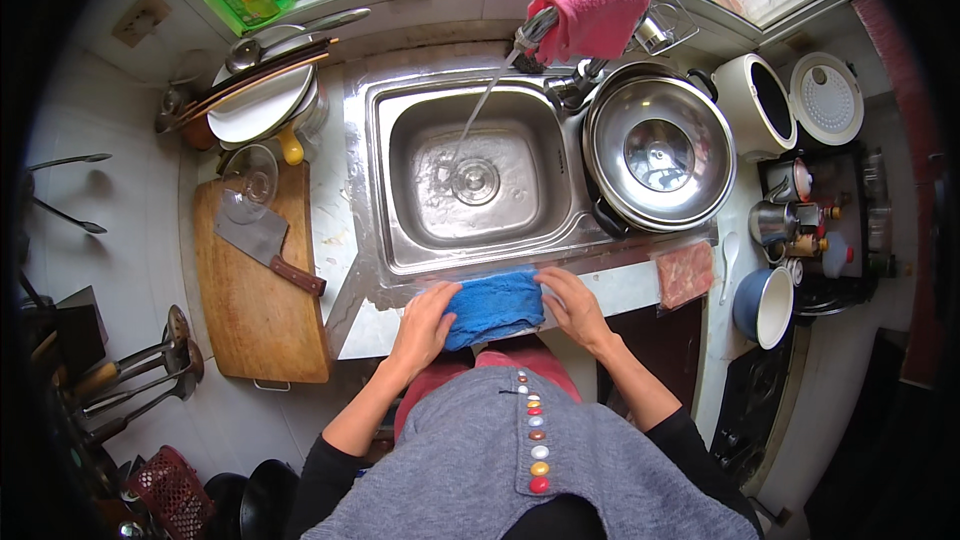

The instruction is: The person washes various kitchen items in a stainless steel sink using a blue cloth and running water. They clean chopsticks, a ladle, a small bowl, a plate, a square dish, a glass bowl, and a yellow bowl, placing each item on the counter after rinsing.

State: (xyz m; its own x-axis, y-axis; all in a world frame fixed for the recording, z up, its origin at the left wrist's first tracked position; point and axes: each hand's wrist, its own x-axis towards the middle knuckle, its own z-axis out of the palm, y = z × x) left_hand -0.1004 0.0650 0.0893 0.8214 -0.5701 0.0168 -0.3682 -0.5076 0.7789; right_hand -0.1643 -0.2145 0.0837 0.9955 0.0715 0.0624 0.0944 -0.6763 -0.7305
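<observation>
A blue cloth (496,305), folded, lies on the front edge of the counter below the sink. My left hand (426,322) rests on its left end, fingers bent over it. My right hand (576,307) is at the right end, thumb and fingers apart at the cloth's edge; whether it grips the cloth is unclear. Beyond the cloth is the stainless-steel sink (480,236), where water (480,101) runs from the faucet (534,28). A pink towel (600,11) hangs over the faucet.
On the left a cleaver (259,232) and a glass lid lie on a wooden cutting board (255,315). Right of the sink stand a large pot with a steel lid (705,165), a bag of meat (684,275), a white spoon (729,259) and a blue bowl (763,307).
</observation>
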